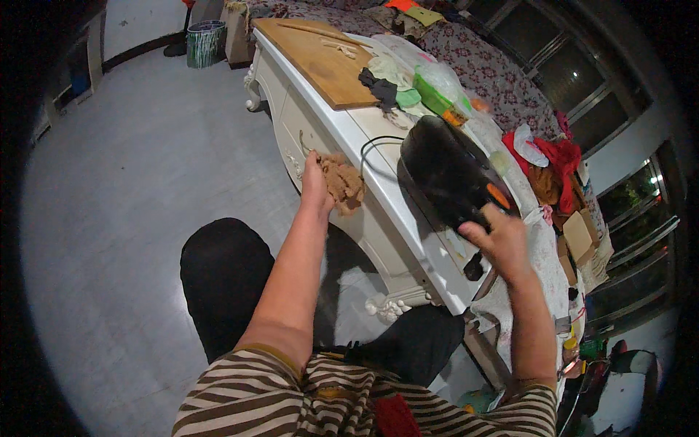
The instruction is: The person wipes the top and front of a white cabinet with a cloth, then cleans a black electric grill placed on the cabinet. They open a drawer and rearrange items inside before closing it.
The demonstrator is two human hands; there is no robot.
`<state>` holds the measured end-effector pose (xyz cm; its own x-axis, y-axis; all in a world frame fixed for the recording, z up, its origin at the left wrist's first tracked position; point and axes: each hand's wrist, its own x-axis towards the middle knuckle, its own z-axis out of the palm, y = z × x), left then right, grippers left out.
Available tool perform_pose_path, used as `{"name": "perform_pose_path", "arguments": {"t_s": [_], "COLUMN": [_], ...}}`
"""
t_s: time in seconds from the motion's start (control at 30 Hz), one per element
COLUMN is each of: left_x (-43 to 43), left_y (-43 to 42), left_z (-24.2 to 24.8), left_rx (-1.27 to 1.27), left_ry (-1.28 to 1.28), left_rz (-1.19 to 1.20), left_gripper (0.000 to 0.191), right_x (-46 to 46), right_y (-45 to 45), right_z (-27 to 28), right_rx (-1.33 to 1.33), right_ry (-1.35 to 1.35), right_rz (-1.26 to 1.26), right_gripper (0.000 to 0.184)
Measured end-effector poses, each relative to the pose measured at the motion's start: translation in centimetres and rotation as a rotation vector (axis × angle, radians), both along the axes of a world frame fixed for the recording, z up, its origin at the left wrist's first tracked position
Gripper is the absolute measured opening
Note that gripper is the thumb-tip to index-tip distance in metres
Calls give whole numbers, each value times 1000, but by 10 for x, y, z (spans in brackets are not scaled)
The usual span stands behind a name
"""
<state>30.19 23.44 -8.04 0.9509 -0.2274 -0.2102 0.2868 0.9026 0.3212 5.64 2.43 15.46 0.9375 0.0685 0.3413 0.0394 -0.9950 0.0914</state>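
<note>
My left hand [315,183] holds a crumpled, fuzzy brown cloth [344,183] beside the near edge of a white table [377,158]. On the tabletop lies a large, glossy black object [442,164], possibly a device; its exact kind is unclear. A dark cord [377,139] loops by its left side. My right hand [505,237], somewhat blurred, is at the object's near right end with thumb and fingers apart. Whether it grips the object or only touches it is unclear. Close to those fingers shows a small orange piece [498,195].
A wooden board [306,60] with a rolling pin [322,34] occupies the table's far end. Plastic bags, cloths and a green container [431,95] crowd the back edge. Behind stands a flower-patterned sofa [480,65]. An open cardboard box [579,237] sits to the right; a bin [206,43] stands far left.
</note>
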Motion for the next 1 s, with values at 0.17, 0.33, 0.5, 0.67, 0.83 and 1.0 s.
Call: {"name": "perform_pose_path", "arguments": {"t_s": [0.17,0.33,0.5,0.67,0.83,1.0], "left_x": [-4,4,26,10,-21,-62], "left_y": [-7,-49,-80,-110,-100,-96], "left_z": [41,64,92,140,159,166], "left_rx": [-24,-116,-208,-365,343,986], "left_ry": [-96,-88,-175,-397,-773,-1005], "left_rz": [-2,-139,-226,-239,283,705], "left_gripper": [53,48,50,52,41,33], "right_x": [46,73,100,105,108,120], "right_y": [3,18,41,46,41,44], "right_z": [87,147,169,165,165,168], "right_rx": [102,448,382,399,320,383], "right_ry": [30,73,122,188,128,160], "right_rz": [-159,-60,-191,-131,-151,-171], "right_gripper": [65,76,75,79,80,80]}}
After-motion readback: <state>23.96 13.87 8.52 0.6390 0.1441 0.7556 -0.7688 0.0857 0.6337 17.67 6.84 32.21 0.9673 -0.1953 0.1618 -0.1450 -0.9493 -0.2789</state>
